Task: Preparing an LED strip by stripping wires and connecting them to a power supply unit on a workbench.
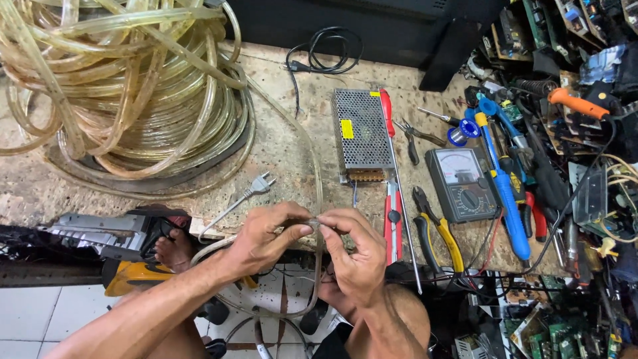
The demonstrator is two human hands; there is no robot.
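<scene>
Clear tube end [314,223]: pinched between left hand [262,240] and right hand [355,256] fingertips, at workbench [292,153] edge; coil [133,86] behind.

Clear tube end [314,224] pinched between both hands, trailing from coil

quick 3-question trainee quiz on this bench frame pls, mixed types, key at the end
1. True or false: both hands, left hand and right hand, meet on the end of the clear tube.
2. Which thing lies directly right of the perforated metal power supply? A) red-handled screwdriver B) blue soldering iron C) white plug
3. Fill in: the analog multimeter lies just right of the ____-handled pliers.

Key: 1 true; 2 A; 3 yellow
</scene>
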